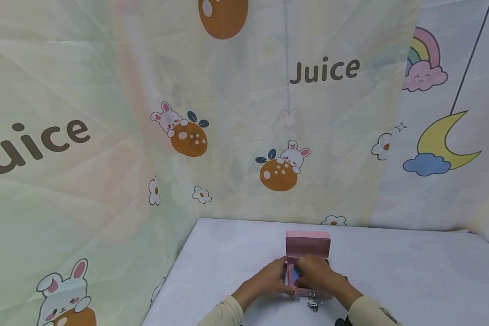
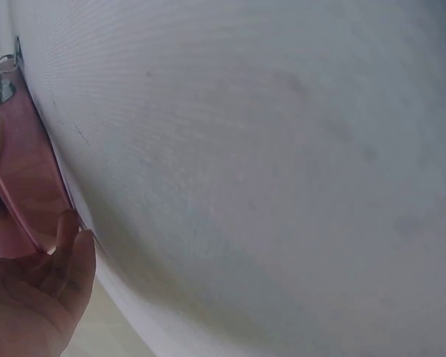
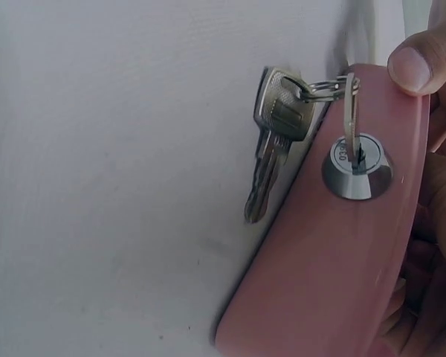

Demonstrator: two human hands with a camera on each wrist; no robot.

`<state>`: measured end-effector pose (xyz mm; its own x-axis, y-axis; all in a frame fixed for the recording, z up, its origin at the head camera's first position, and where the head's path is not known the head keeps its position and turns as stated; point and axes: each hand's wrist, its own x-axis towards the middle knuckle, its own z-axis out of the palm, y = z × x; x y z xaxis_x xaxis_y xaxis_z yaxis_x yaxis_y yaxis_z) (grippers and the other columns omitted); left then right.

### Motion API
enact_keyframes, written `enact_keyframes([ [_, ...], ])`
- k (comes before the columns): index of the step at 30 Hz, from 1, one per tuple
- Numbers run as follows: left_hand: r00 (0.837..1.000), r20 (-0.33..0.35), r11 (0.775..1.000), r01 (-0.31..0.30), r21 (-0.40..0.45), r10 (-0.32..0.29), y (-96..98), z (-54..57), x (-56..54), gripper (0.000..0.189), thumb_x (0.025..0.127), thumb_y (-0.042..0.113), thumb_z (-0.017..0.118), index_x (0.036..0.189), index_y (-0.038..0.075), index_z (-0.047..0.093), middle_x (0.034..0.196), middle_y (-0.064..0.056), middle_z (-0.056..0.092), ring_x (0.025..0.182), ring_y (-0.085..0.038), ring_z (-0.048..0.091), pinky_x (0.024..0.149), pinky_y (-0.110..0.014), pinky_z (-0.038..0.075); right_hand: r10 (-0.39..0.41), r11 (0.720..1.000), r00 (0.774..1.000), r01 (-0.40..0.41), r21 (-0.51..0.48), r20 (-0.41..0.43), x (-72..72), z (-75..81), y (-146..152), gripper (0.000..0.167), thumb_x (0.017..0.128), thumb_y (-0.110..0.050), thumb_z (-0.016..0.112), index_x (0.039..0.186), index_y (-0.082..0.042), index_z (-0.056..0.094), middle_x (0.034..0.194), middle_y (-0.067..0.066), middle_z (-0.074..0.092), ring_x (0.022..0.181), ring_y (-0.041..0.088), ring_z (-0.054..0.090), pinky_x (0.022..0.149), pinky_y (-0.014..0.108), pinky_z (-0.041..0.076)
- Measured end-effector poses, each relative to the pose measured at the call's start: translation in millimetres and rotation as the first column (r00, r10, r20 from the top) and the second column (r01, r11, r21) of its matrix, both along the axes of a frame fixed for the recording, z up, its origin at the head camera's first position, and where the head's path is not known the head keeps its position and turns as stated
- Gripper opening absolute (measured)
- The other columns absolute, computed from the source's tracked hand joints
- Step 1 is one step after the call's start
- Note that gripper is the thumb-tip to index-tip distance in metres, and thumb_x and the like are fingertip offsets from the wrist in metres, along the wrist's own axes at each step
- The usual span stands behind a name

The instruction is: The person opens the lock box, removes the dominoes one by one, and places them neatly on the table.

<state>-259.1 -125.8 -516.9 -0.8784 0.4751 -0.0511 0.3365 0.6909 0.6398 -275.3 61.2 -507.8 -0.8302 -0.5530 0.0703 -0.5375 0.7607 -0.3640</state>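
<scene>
A small pink metal cash box stands on the table, its lid raised at the back. My left hand grips the box's left side, thumb at the front corner and fingers along the wall toward the rear. Inside the box is my right hand, fingers pointing down; I cannot tell whether they hold anything. A bit of something blue shows inside, beside that hand. On the front, a key sits in the round silver lock, and a second key hangs from its ring.
The white-covered table extends on both sides of the box. Printed curtains rise behind it and at the left. Something dark shows at the lower edge of the head view, near the right sleeve.
</scene>
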Motion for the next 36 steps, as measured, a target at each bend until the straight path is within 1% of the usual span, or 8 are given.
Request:
enact_keyframes([
  [4,1.000,0.000,1.000,-0.001,-0.003,0.001,-0.1,-0.8,-0.4,0.095,0.073,0.033,0.090,0.152,0.018,0.040,0.143,0.002,0.056,0.122,-0.006,0.056,0.103,-0.027,0.049,-0.005,1.000,1.000,0.005,-0.020,0.002,2.0,0.3,-2.6,0.035,0.073,-0.018,0.089,0.103,-0.005,0.076,0.083,0.001,0.073,0.068,0.009,0.052,0.071,0.032,0.056],
  [6,1.000,0.001,1.000,-0.003,-0.006,0.003,-0.1,-0.7,-0.4,0.095,0.073,0.034,0.090,0.152,0.018,0.039,0.142,0.002,0.056,0.121,-0.005,0.056,0.103,-0.027,0.049,0.000,0.999,1.000,0.000,-0.038,0.006,2.6,-0.3,-3.9,0.036,0.073,-0.017,0.089,0.104,-0.006,0.075,0.084,0.001,0.073,0.069,0.009,0.052,0.071,0.032,0.056],
  [13,1.000,-0.007,1.000,0.002,-0.019,-0.002,-0.4,-1.7,-0.8,0.097,0.074,0.036,0.090,0.153,0.017,0.037,0.145,0.002,0.054,0.127,-0.006,0.053,0.109,-0.029,0.046,0.036,0.997,0.998,-0.039,-0.063,-0.049,3.6,-4.3,-8.4,0.046,0.072,-0.016,0.090,0.113,-0.010,0.071,0.095,0.000,0.074,0.075,0.007,0.054,0.084,0.038,0.060],
  [16,1.000,-0.017,1.000,0.013,-0.024,-0.013,-0.8,-3.4,-1.9,0.098,0.074,0.037,0.090,0.154,0.017,0.036,0.147,0.002,0.053,0.129,-0.007,0.052,0.110,-0.029,0.045,0.041,0.997,0.999,-0.043,-0.071,-0.035,4.2,-5.0,-9.9,0.047,0.072,-0.014,0.089,0.115,-0.008,0.070,0.097,0.001,0.074,0.076,0.008,0.055,0.085,0.039,0.060],
  [21,0.999,-0.033,0.999,0.028,-0.024,-0.029,-1.4,-5.6,-3.4,0.098,0.074,0.036,0.090,0.154,0.017,0.036,0.148,0.002,0.052,0.131,-0.007,0.051,0.111,-0.028,0.044,0.018,0.997,1.000,-0.018,-0.080,-0.001,4.5,-5.4,-11.9,0.048,0.073,-0.012,0.089,0.116,-0.007,0.068,0.099,0.003,0.073,0.079,0.010,0.057,0.088,0.042,0.059],
  [26,1.000,-0.013,0.999,0.019,-0.031,-0.020,-1.7,-6.0,-3.6,0.099,0.075,0.038,0.089,0.155,0.018,0.035,0.150,0.002,0.050,0.130,-0.006,0.050,0.111,-0.029,0.044,0.000,0.996,0.999,0.003,-0.086,0.035,4.6,-5.6,-12.8,0.049,0.073,-0.011,0.089,0.117,-0.006,0.067,0.098,0.003,0.072,0.079,0.012,0.057,0.088,0.043,0.059],
  [31,1.000,0.004,1.000,0.006,-0.026,-0.006,-1.1,-5.1,-3.8,0.099,0.074,0.038,0.089,0.155,0.020,0.035,0.149,0.003,0.051,0.126,-0.004,0.052,0.109,-0.029,0.046,0.003,0.998,1.000,-0.002,-0.066,0.020,4.6,-5.6,-12.3,0.050,0.072,-0.013,0.090,0.116,-0.008,0.067,0.097,0.000,0.071,0.078,0.010,0.056,0.085,0.039,0.060],
  [36,1.000,0.001,1.000,0.007,-0.021,-0.007,-0.6,-4.5,-3.6,0.098,0.073,0.035,0.090,0.154,0.019,0.037,0.145,0.004,0.053,0.114,0.000,0.053,0.102,-0.026,0.049,0.019,0.998,1.000,-0.017,-0.067,0.018,4.8,-4.8,-10.8,0.048,0.072,-0.012,0.089,0.114,-0.007,0.068,0.096,0.001,0.071,0.079,0.011,0.057,0.084,0.039,0.060],
])
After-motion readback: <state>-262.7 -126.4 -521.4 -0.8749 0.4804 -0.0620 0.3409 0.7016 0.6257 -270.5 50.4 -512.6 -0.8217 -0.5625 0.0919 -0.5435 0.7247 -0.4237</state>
